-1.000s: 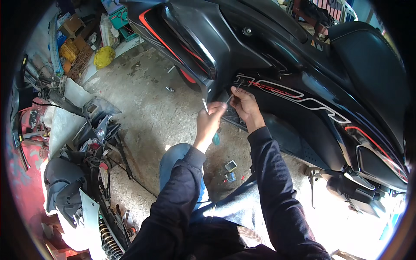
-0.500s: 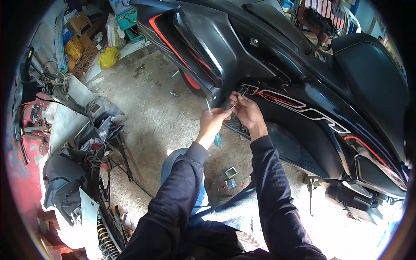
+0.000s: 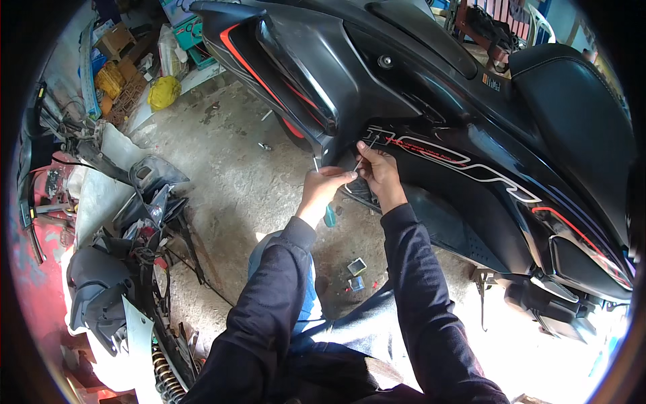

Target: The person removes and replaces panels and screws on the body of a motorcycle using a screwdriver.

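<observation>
My left hand (image 3: 320, 194) is closed round what looks like a screwdriver, its pale shaft (image 3: 315, 164) pointing up past the fingers and a teal handle (image 3: 330, 217) showing below. The fingers of my right hand (image 3: 381, 176) pinch a thin, rod-like piece (image 3: 357, 164); its exact kind is too small to make out. My left thumb tip reaches to the lower part of this piece, so the two hands nearly meet. Just beyond them stands a black motor scooter (image 3: 431, 101) with red and white trim, its side panel close to my right fingertips.
On the concrete floor (image 3: 222, 148) lie a small metal part (image 3: 264, 146) and a small open box (image 3: 356, 267). Dismantled scooter parts (image 3: 101, 283) crowd the left side. A yellow bag (image 3: 163, 93) and teal toolbox (image 3: 192, 34) are at the far left. The seat (image 3: 572, 101) fills the right.
The view has shifted slightly. My right fingers have closed up more round the thin piece, with the thumb now pointing upward. My left hand keeps its grip.
</observation>
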Action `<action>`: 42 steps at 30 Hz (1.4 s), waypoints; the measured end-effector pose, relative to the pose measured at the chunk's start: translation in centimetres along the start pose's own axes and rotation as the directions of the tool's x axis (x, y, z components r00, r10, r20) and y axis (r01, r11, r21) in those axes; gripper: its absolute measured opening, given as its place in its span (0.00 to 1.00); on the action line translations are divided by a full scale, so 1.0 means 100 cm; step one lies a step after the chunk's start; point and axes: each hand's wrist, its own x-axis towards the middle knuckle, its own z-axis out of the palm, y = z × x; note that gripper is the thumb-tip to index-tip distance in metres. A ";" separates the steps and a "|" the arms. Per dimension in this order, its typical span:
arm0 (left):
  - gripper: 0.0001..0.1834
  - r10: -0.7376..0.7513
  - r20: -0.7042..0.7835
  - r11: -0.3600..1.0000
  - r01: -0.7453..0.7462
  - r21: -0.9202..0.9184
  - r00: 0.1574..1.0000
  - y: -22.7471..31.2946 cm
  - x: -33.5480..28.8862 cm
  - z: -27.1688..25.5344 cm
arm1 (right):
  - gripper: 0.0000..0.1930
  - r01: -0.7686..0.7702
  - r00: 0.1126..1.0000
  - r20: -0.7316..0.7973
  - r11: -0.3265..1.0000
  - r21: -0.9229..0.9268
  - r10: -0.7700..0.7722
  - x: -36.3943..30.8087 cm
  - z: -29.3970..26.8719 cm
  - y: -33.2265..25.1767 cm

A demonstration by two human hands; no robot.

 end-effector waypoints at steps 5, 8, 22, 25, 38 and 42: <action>0.15 -0.077 0.007 0.994 0.077 -0.072 0.997 0.000 0.003 -0.008 | 0.07 -0.054 0.990 0.134 0.984 0.172 0.031 -0.012 0.013 -0.007; 0.17 -0.200 -0.005 0.978 0.199 -0.058 0.980 0.003 0.006 -0.011 | 0.08 -0.058 0.978 0.209 0.974 0.220 0.011 -0.010 0.008 -0.009; 0.13 -0.227 0.021 0.973 0.227 -0.039 0.974 -0.011 0.002 -0.006 | 0.11 0.014 1.000 0.007 0.996 0.094 -0.014 -0.001 0.008 0.002; 0.12 -0.216 0.007 0.975 0.216 -0.058 0.976 -0.011 0.002 -0.007 | 0.10 -0.024 1.000 0.012 0.996 0.086 0.023 -0.001 0.004 -0.001; 0.08 -0.429 0.143 0.840 0.452 -0.299 0.892 -0.013 0.009 -0.012 | 0.09 0.015 0.992 -0.114 0.850 0.527 0.054 0.015 0.018 0.011; 0.09 -0.456 0.282 0.682 0.535 -0.498 0.844 -0.013 0.005 -0.006 | 0.09 0.034 0.995 -0.095 0.820 0.571 0.025 0.020 0.016 0.014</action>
